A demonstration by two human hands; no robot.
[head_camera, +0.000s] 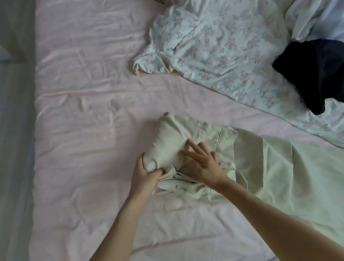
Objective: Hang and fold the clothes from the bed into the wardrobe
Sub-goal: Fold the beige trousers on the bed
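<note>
With the left hand [145,174] gripping the cream buttoned cotton garment's [181,148] folded edge on the pink-sheeted bed [92,109] and the right hand [202,161] pressing flat, the fold, seemingly loose, could spring open if released.

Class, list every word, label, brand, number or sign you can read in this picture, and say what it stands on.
None: no readable text shows on the cream garment, the floral duvet, the dark garment or the pink sheet.
</note>
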